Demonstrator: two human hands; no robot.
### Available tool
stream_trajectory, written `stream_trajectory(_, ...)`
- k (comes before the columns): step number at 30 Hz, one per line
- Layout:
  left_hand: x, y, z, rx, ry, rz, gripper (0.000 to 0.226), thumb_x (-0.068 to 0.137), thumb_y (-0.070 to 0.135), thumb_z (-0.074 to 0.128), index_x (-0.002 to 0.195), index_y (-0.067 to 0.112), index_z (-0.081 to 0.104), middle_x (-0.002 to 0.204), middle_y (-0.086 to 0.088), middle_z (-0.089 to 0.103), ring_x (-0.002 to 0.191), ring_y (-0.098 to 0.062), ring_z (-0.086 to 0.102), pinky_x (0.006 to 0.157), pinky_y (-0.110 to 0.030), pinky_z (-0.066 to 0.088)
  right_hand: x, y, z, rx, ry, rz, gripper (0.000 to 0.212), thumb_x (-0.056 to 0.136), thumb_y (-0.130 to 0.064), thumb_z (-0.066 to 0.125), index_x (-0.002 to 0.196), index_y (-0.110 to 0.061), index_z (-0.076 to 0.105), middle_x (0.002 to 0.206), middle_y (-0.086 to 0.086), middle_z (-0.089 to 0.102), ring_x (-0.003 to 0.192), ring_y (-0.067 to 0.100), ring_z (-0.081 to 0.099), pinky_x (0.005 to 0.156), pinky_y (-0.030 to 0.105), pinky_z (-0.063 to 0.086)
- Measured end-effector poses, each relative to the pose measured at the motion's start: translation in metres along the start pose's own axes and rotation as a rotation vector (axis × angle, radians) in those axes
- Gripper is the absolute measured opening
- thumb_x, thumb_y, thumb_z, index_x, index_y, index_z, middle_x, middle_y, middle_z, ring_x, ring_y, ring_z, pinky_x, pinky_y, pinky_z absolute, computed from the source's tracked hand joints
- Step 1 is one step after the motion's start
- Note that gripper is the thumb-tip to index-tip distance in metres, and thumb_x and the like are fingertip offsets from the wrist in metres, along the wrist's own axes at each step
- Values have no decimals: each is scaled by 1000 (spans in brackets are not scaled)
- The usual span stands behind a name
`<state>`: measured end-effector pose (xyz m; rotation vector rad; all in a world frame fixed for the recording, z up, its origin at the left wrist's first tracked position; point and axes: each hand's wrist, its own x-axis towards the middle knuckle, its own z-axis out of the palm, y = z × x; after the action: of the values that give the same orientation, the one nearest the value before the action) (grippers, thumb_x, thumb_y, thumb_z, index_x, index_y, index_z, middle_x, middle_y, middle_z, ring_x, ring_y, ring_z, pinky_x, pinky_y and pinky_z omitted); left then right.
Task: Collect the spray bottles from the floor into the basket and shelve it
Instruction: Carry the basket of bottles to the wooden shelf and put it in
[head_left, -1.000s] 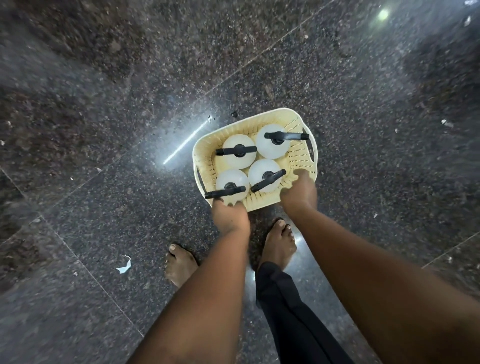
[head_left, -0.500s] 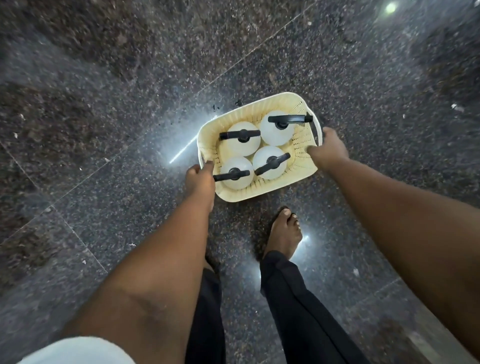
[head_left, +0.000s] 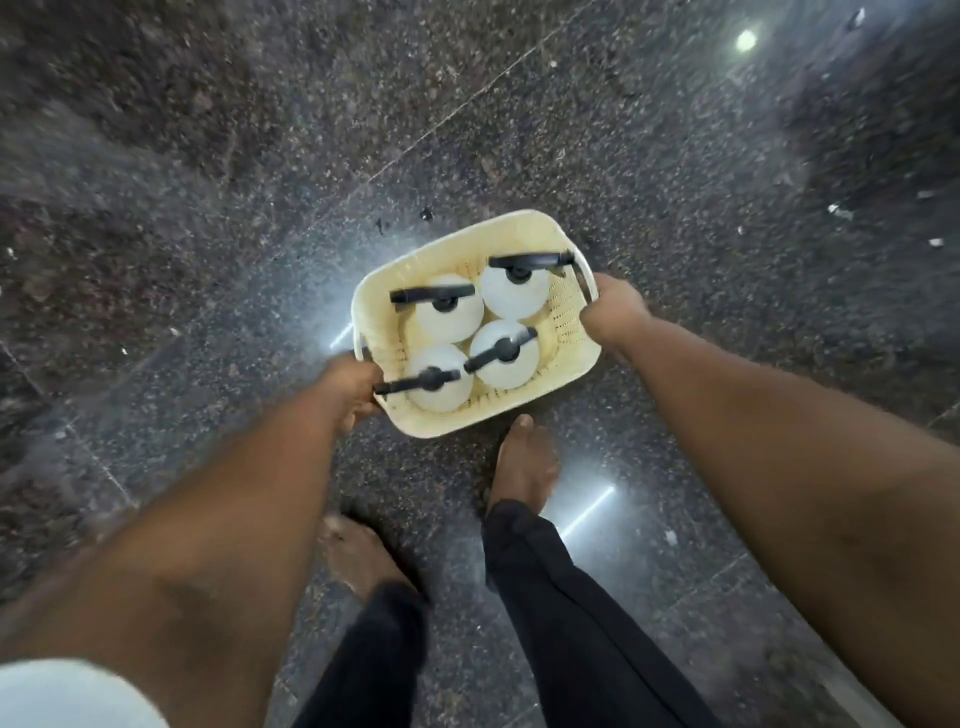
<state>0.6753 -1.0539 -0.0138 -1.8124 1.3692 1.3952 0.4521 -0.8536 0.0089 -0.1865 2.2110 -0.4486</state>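
A cream plastic basket (head_left: 566, 358) sits in front of my feet, seen from above. Several white spray bottles (head_left: 514, 288) with black trigger heads stand upright inside it, packed close together. My left hand (head_left: 350, 384) is closed on the basket's left side handle, beside a bottle's black trigger. My right hand (head_left: 615, 312) is closed on the right side handle. Whether the basket rests on the floor or hangs just above it, I cannot tell.
Dark speckled granite floor (head_left: 208, 208) with thin tile joints lies all round. My bare feet (head_left: 522, 467) stand just behind the basket. Small white scraps (head_left: 836, 210) lie at the far right. Lamp reflections glare on the floor.
My hands moved from the basket's near rim out to its two side handles and closed on them. The view has shifted and the basket sits slightly lower in it.
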Motion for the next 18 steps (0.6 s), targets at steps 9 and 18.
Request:
stream_trajectory(9,-103,-34,38,25,14,131,22,84,-6,45,97,3,60,98,-21,60,88,-31,58,73,-39,47,-117,95,-17,296,117,215,43,84,2,41,120,-12,60,115,18,64,103,37,60,90,46,53)
stream_trajectory(18,-278,-111,96,159,-54,314,24,78,-12,40,74,6,55,73,-14,52,67,-27,51,60,-31,43,-305,233,-24,747,261,382,45,84,0,38,117,-18,62,104,14,67,93,33,64,79,42,55)
